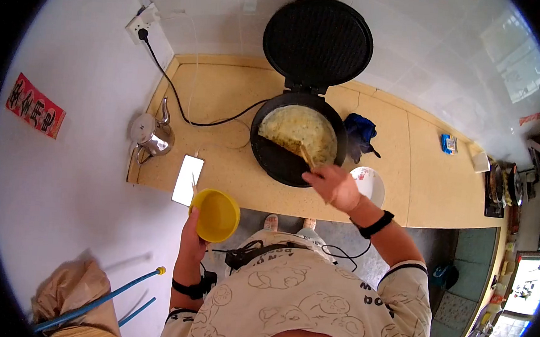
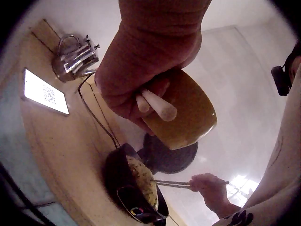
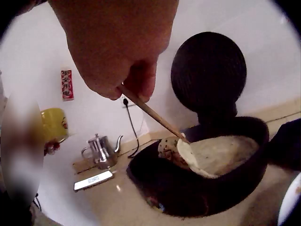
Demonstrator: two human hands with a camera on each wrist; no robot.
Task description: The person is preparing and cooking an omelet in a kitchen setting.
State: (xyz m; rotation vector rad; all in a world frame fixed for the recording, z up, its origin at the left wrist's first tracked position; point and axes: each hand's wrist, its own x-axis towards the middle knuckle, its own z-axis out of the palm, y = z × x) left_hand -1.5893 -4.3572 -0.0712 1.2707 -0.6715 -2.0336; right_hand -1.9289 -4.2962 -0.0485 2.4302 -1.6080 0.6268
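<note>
My right hand (image 1: 337, 187) pinches a pair of chopsticks (image 2: 173, 184) over an open electric griddle (image 1: 297, 177). Their tips meet the edge of a pale, green-flecked pancake (image 1: 300, 124). That edge is lifted and folded over in the right wrist view, showing a browned underside (image 3: 171, 153). Bare black plate shows at the front left of the pan. Off the counter's front edge, my left hand (image 1: 193, 237) grips a yellow bowl (image 1: 219, 216). Two pale wooden sticks (image 2: 160, 106) are held against the bowl by the same hand; the head view looks into the bowl's yellow inside.
The griddle's lid (image 1: 318, 42) stands raised by the wall. A lit phone (image 1: 188, 179) and a steel kettle (image 1: 152, 135) are on the left of the counter (image 1: 226, 82). A black cord (image 1: 173, 88) runs to the socket. Right of the griddle are a dark blue cloth (image 1: 360, 136) and white bowl (image 1: 370, 184).
</note>
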